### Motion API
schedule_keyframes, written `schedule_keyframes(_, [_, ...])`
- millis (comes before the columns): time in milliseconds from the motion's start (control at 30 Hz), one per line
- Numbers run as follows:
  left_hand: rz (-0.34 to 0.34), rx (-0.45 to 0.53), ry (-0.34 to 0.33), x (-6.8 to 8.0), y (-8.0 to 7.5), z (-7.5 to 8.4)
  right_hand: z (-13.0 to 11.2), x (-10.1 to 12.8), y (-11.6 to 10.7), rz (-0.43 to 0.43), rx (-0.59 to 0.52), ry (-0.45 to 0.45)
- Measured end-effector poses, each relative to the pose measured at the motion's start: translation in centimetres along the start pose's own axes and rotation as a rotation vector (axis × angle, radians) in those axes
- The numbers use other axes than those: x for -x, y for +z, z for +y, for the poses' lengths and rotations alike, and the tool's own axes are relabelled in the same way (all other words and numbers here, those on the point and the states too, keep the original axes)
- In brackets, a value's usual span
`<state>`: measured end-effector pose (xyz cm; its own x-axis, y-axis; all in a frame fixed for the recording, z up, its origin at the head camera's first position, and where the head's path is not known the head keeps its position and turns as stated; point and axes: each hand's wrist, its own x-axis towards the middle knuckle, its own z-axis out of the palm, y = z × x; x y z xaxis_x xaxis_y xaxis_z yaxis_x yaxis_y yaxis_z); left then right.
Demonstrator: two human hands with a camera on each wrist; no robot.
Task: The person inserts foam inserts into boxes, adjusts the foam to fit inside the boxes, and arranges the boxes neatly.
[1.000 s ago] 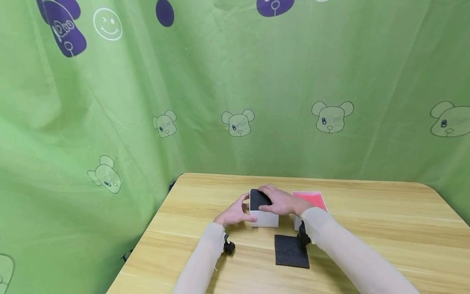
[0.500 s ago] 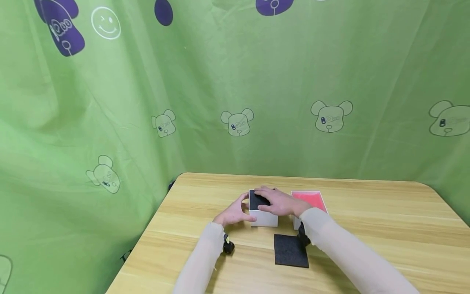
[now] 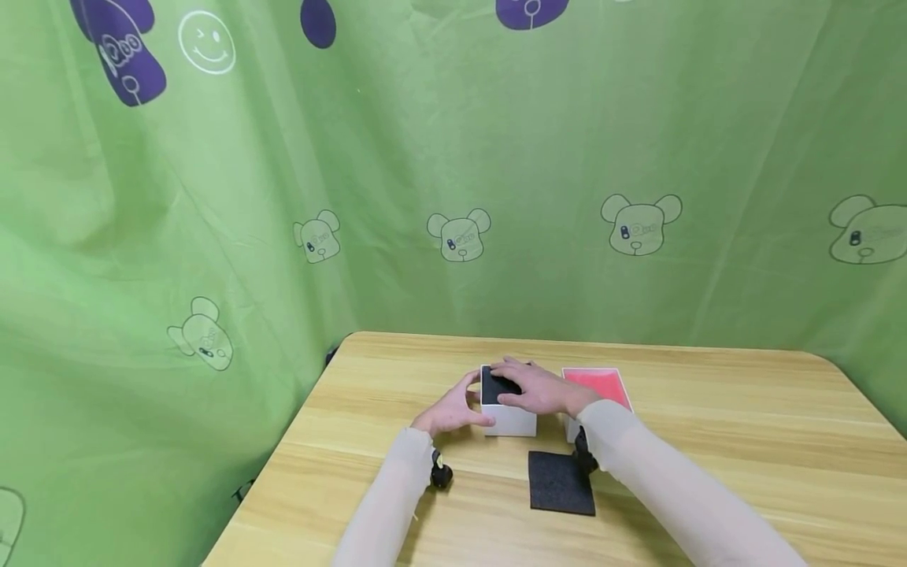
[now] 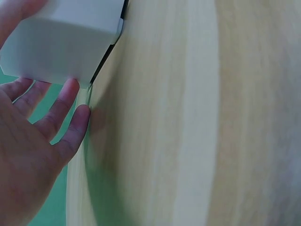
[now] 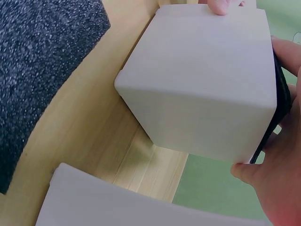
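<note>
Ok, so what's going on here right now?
A person's left hand grips a white box from the side, while the right hand rests on the black sheet at its top. A second white box, red at its top, stands to the right, partly hidden by the right arm. A loose black square lies on the table nearer the person.

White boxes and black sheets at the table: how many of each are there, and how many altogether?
White boxes: 2
Black sheets: 2 (one flat on the table, one at the top of the left box, partly under the right hand)
Total: 4
</note>
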<state>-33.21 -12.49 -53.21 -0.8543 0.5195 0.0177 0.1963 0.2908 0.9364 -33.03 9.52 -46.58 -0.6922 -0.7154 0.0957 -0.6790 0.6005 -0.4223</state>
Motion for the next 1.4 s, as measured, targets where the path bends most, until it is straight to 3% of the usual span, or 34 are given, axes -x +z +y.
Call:
schedule_keyframes(433, [0.010,-0.002,-0.026,0.4,-0.5,0.2,0.2,0.4,-0.6,0.012,0.067,0.000])
schedule_keyframes(833, [-0.007,-0.003,-0.017,0.1,0.0,0.0,0.5,1.0,-0.6,0.008,0.072,0.026])
schedule_keyframes(1400, [-0.018,0.057,-0.015,0.1,-0.1,0.2,0.7,1.8,-1.7,0.015,0.115,0.028])
